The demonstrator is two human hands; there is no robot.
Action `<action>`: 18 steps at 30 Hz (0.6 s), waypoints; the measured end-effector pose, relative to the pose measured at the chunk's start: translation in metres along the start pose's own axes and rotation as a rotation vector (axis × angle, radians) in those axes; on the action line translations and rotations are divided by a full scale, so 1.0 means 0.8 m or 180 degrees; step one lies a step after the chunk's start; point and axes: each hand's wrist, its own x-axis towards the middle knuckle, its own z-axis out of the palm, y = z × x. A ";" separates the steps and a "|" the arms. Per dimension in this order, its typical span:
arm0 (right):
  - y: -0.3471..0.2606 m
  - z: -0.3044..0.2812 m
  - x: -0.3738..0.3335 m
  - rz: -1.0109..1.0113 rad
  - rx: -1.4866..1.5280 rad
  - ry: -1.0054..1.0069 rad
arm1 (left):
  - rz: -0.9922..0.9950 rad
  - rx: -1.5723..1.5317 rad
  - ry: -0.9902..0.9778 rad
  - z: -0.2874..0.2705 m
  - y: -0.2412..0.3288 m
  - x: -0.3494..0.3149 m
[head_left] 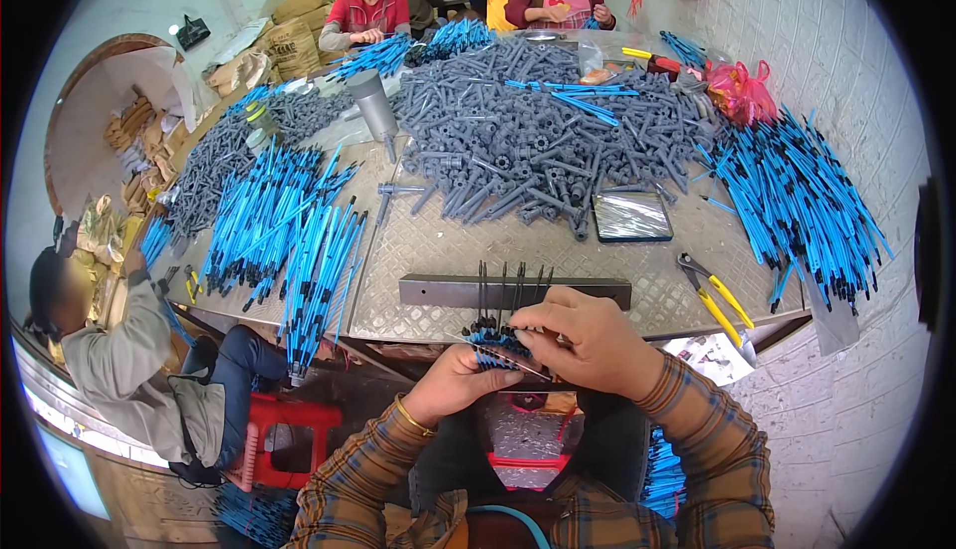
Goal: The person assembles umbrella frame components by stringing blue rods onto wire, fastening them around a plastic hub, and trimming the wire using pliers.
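Low at the table's front edge, my left hand (453, 382) is closed round a bundle of blue rods with black ends (490, 334). Several thin black stems stick up from it, in front of a dark metal bar (423, 291) lying along the edge. A thin, needle-like strip (523, 363) slants across the bundle. My right hand (588, 342) is bent over the bundle's right side, thumb and fingers pinched together. What sits between those fingertips is too small and covered to make out.
A large heap of grey plastic parts (558, 141) covers the table's middle. Blue rods lie in piles at left (269, 216) and right (797, 206). Yellow-handled pliers (719, 300) and a flat box of thin needles (632, 217) are nearby. Other people work at left and the far side.
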 end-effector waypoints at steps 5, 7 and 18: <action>-0.008 0.002 0.000 0.0193 0.0063 0.0126 | -0.0075 0.0044 -0.0030 0.003 0.001 0.001; -0.010 -0.005 0.004 0.0123 -0.0071 -0.0073 | -0.0090 0.0048 -0.0043 0.004 0.002 0.001; -0.006 -0.008 0.005 0.0020 -0.0173 -0.0230 | -0.0079 0.0066 -0.0024 0.004 -0.001 0.003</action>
